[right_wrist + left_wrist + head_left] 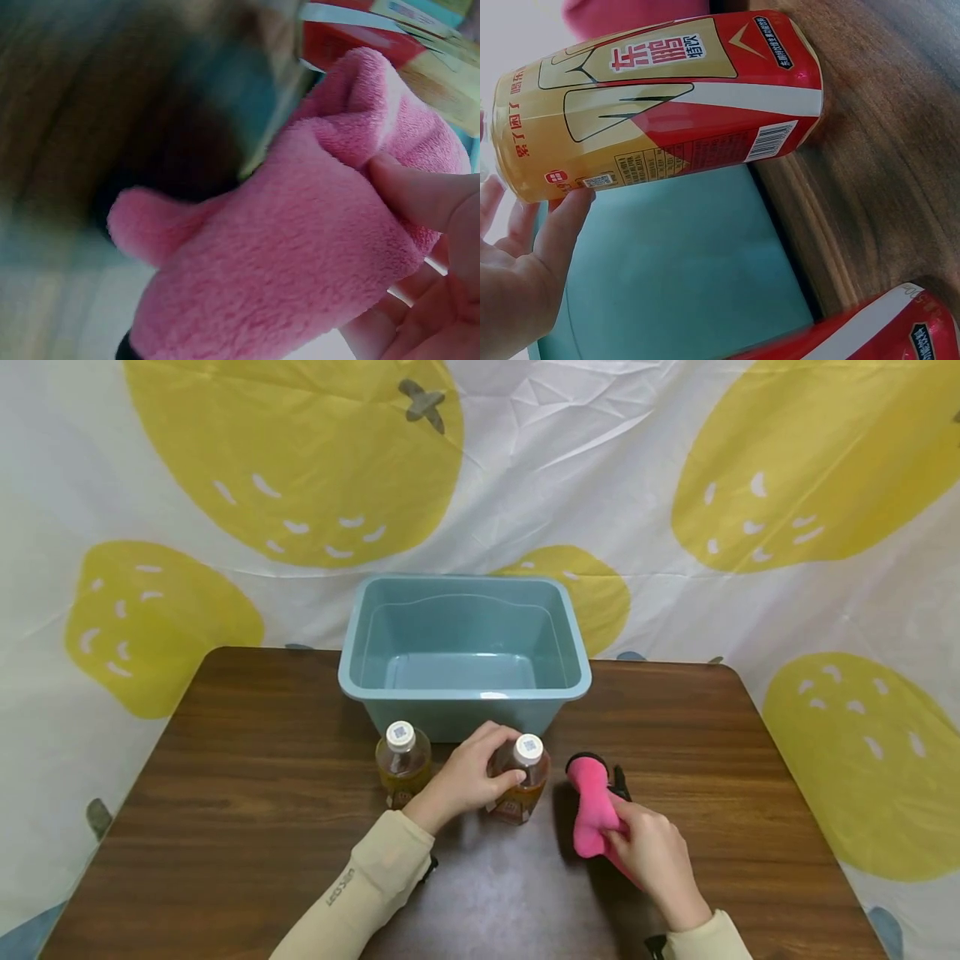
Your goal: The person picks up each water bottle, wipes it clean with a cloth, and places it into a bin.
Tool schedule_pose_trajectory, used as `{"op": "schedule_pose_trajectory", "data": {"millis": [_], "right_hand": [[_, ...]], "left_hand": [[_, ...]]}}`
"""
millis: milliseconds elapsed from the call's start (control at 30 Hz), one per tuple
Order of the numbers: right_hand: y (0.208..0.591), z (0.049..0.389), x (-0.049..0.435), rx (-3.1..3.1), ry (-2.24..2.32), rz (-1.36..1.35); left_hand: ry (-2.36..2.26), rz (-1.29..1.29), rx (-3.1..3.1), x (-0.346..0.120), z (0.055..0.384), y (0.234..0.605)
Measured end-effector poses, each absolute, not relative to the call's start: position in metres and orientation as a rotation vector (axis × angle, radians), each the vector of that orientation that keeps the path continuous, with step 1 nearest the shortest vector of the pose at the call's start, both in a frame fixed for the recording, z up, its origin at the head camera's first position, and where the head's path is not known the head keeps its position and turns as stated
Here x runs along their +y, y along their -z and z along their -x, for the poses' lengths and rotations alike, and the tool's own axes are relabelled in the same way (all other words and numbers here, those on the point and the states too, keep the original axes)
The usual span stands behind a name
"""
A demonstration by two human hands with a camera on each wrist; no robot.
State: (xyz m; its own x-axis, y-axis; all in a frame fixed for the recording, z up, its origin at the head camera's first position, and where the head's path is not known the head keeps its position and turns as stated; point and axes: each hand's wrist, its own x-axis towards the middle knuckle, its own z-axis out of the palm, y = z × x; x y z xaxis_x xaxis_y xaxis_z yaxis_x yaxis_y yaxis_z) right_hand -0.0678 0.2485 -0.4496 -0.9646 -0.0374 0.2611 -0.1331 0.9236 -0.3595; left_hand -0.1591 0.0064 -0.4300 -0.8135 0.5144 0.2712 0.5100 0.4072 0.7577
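With thumb and fingers around its shoulder, my left hand (468, 772) holds a white-capped drink bottle (517, 795) upright on the table. Its red and gold label (667, 105) faces the left wrist camera. Another bottle (402, 775) like it stands to the left, behind my left wrist; part of it (889, 330) shows in the left wrist view. My right hand (656, 852) pinches a bunched pink fluffy cloth (594, 814) just right of the held bottle. In the right wrist view, the thumb presses into folds of the cloth (270, 247).
A blue-green plastic tub (465, 695) stands at the table's back edge, directly behind both bottles, with nothing visible inside. The brown wooden table (225, 793) has rounded back corners. A white sheet with yellow lemon prints (300, 460) hangs behind it.
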Motion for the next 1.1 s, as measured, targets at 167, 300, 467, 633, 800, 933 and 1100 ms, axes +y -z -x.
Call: {"op": "schedule_pose_trajectory", "data": {"millis": [167, 300, 467, 633, 800, 933, 1100], "right_hand": [[0.462, 0.071, 0.249, -2.965, -0.495, -0.136], [0.469, 0.073, 0.246, -3.022, -0.461, -0.144], [0.473, 0.075, 0.243, -3.061, -0.436, -0.145], [0.475, 0.077, 0.242, -3.084, -0.422, -0.149], [0.477, 0.078, 0.242, -3.094, -0.407, -0.14], [0.479, 0.08, 0.242, -3.111, -0.397, -0.131], [0.479, 0.082, 0.243, -3.128, -0.394, -0.142]], "left_hand": [[-1.412, -0.95, 2.627, 0.006, 0.159, 0.43], [-1.422, -0.938, 2.622, 0.007, 0.159, 0.429], [-1.427, -0.937, 2.611, 0.007, 0.159, 0.43], [-1.428, -0.933, 2.611, 0.006, 0.159, 0.429], [-1.431, -0.926, 2.604, 0.007, 0.159, 0.429], [-1.431, -0.928, 2.596, 0.006, 0.159, 0.428], [-1.428, -0.934, 2.597, 0.006, 0.159, 0.428]]}}
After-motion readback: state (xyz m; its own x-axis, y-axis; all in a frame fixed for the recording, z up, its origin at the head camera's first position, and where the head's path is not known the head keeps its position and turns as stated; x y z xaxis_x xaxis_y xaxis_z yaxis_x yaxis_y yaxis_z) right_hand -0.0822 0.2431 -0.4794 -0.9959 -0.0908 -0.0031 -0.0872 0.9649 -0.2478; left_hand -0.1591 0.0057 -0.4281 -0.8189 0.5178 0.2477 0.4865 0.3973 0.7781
